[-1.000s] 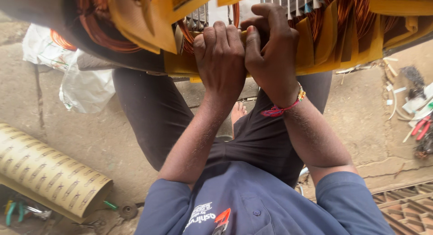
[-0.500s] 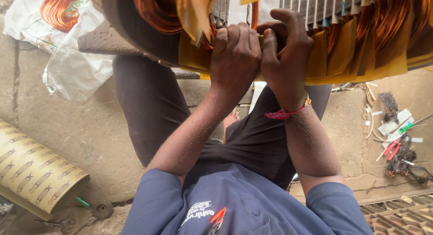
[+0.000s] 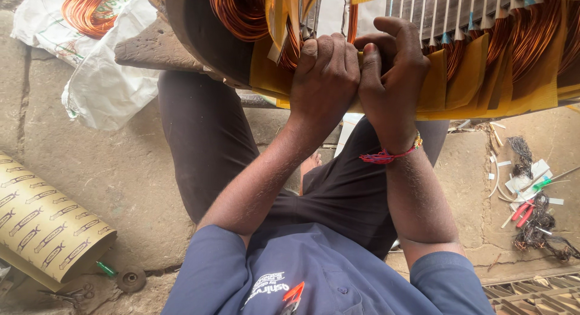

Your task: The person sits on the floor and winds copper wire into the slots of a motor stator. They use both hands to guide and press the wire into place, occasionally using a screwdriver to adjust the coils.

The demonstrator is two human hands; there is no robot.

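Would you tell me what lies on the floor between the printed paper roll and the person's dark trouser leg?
In the head view, only bare concrete floor separates the paper roll from the trouser leg.

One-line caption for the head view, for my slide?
Left hand and right hand press yellow insulation paper among copper windings of a motor stator.

Rough grey concrete floor [image 3: 78, 158], cracked, under soft daylight. A roll of tan printed paper [image 3: 42, 221] at lower left, a crumpled white plastic sack [image 3: 106, 88] at upper left. Small scattered red-handled tools [image 3: 522, 209] and wire scraps at right.
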